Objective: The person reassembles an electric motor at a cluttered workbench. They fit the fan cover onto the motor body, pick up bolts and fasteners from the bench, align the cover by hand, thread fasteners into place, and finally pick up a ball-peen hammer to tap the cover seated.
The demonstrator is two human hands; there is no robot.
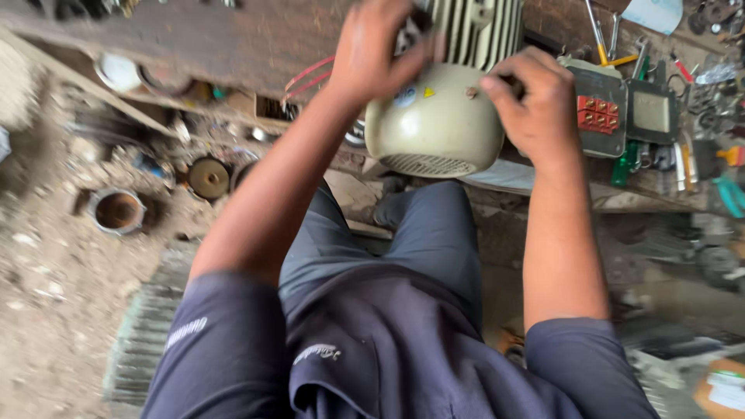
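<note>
Both hands, left (380,50) and right (539,105), grip the cream fan cover (434,128) of the electric motor (473,27) on the bench (233,39).

Smooth cream painted-metal fan cover (434,128), ribbed metal motor housing (477,31), rough worn wooden bench (233,43), matt navy cloth shirt (388,349)

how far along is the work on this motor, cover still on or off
Done: the motor lies on the bench with its red wires loose. In hand: left hand and right hand both grip the cream end cover. Left: the cover is still on.
</note>
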